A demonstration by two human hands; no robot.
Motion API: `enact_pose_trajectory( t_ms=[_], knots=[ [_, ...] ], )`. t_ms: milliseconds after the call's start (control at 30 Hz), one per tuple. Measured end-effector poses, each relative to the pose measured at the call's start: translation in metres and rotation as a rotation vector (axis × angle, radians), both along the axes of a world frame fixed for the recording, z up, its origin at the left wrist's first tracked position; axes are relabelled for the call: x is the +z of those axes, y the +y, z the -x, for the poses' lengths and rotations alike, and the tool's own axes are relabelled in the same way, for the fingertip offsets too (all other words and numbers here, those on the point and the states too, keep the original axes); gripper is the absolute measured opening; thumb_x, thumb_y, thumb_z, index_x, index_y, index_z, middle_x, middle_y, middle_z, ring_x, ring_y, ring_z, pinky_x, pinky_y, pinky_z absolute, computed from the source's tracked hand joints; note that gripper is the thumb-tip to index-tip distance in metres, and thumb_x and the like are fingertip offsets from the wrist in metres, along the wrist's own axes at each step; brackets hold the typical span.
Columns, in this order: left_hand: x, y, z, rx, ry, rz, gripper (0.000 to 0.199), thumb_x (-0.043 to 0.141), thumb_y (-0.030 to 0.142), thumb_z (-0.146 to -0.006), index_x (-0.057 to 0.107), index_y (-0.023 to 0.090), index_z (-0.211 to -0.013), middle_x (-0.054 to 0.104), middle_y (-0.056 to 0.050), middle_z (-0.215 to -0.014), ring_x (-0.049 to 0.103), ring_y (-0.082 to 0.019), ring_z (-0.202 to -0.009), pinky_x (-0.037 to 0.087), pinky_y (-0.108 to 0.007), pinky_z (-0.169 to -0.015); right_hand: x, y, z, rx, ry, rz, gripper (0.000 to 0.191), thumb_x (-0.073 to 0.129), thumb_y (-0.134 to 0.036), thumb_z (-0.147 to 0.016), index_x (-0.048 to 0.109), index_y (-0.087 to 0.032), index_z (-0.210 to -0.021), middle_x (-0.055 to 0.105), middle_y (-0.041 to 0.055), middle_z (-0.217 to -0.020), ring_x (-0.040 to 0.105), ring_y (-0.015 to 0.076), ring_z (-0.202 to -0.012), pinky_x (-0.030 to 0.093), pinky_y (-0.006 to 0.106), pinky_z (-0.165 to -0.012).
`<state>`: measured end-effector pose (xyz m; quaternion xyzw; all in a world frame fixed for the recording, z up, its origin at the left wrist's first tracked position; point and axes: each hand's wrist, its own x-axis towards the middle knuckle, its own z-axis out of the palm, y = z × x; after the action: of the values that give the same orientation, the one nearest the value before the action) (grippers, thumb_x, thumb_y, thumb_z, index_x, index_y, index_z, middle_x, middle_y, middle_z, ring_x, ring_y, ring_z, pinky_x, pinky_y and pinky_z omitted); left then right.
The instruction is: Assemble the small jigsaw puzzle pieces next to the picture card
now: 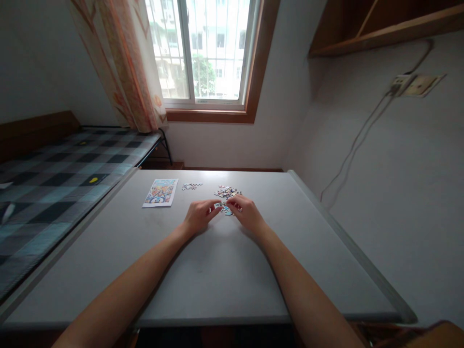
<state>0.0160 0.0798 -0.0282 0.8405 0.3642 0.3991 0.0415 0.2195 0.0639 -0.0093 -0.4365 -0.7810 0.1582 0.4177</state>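
A pile of small jigsaw pieces [227, 192] lies on the white table [217, 270], past my hands. Blue pieces [228, 211] lie nearer, between my two hands. My left hand [201, 214] rests at the left of these pieces, thumb and fingers curled toward each other around something small at the tips. From the right, my right hand [246, 210] reaches to the same pieces with its fingertips pinched together; what they hold is too small to name. A printed picture sheet [160, 193] lies to the left, with a small group of pieces [191, 186] beside it.
A bed with a checked cover [79, 164] stands along the left side of the table. Behind the table are a window and a curtain [126, 63]. On the right wall, a cable [351, 150] hangs from a socket [402, 85] under a wooden shelf.
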Motion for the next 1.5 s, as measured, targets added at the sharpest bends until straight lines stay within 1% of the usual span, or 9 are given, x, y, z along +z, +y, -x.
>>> enact_pose_trajectory(
  t_ms=[233,433,533,867,1133,1267,1500],
  knots=[
    [0.0026,-0.0013,-0.0009,0.01,-0.005,0.006,0.026,0.056,0.036,-0.09,0.069,0.019,-0.105,0.067,0.003,-0.065,0.052,-0.006,-0.048,0.041,-0.019,-0.054,0.001,-0.0003,0.0007,0.003,-0.004,-0.002,0.009,0.057,-0.018,-0.088,0.064,-0.02,-0.081,0.062,0.0021,-0.079,0.056,0.0141,-0.071,0.045,0.025,-0.067],
    [0.0024,-0.0017,-0.0004,0.031,-0.034,0.016,0.028,0.058,0.039,-0.089,0.069,0.019,-0.104,0.066,0.003,-0.063,0.052,-0.007,-0.048,0.041,-0.019,-0.053,0.0026,-0.0007,0.0006,-0.012,-0.007,0.004,0.011,0.056,-0.018,-0.088,0.063,-0.02,-0.08,0.063,0.0027,-0.08,0.057,0.0146,-0.073,0.044,0.025,-0.067],
    [0.0012,-0.0012,-0.0006,0.026,-0.05,0.011,0.027,0.058,0.038,-0.088,0.07,0.019,-0.102,0.066,0.002,-0.062,0.051,-0.006,-0.047,0.041,-0.019,-0.053,0.0031,-0.001,0.0007,-0.016,-0.013,0.002,0.011,0.056,-0.019,-0.088,0.064,-0.02,-0.08,0.063,0.0027,-0.079,0.056,0.0147,-0.072,0.044,0.025,-0.067],
    [-0.0007,-0.0001,-0.0012,0.019,-0.039,0.055,0.028,0.057,0.036,-0.089,0.07,0.018,-0.106,0.067,0.002,-0.064,0.05,-0.006,-0.047,0.04,-0.019,-0.054,0.0011,-0.0001,0.0007,0.003,-0.009,-0.018,0.011,0.057,-0.018,-0.088,0.063,-0.019,-0.079,0.062,0.0021,-0.078,0.055,0.0136,-0.07,0.043,0.025,-0.067],
    [0.0001,-0.0002,-0.0012,0.014,-0.037,0.068,0.03,0.054,0.038,-0.091,0.071,0.017,-0.105,0.066,0.001,-0.063,0.048,-0.007,-0.048,0.039,-0.019,-0.055,0.0016,-0.0006,-0.0001,0.011,0.007,-0.012,0.01,0.058,-0.019,-0.088,0.064,-0.019,-0.08,0.062,0.0017,-0.078,0.055,0.0131,-0.069,0.043,0.024,-0.066],
    [-0.0003,0.0003,-0.0012,0.016,-0.045,0.105,0.03,0.055,0.039,-0.09,0.071,0.018,-0.104,0.066,0.0,-0.064,0.049,-0.007,-0.049,0.039,-0.019,-0.056,0.0017,-0.0004,-0.0004,0.006,0.005,-0.023,0.009,0.059,-0.019,-0.087,0.065,-0.019,-0.081,0.062,0.0017,-0.078,0.055,0.0128,-0.068,0.044,0.024,-0.066],
    [-0.0002,0.0006,-0.0015,0.014,-0.114,0.23,0.032,0.055,0.041,-0.088,0.072,0.018,-0.104,0.064,0.0,-0.062,0.048,-0.008,-0.051,0.039,-0.019,-0.055,0.002,-0.0001,0.0007,0.004,0.001,-0.012,0.008,0.06,-0.018,-0.086,0.066,-0.019,-0.081,0.063,0.0016,-0.078,0.055,0.0126,-0.068,0.044,0.024,-0.066]
  ],
)
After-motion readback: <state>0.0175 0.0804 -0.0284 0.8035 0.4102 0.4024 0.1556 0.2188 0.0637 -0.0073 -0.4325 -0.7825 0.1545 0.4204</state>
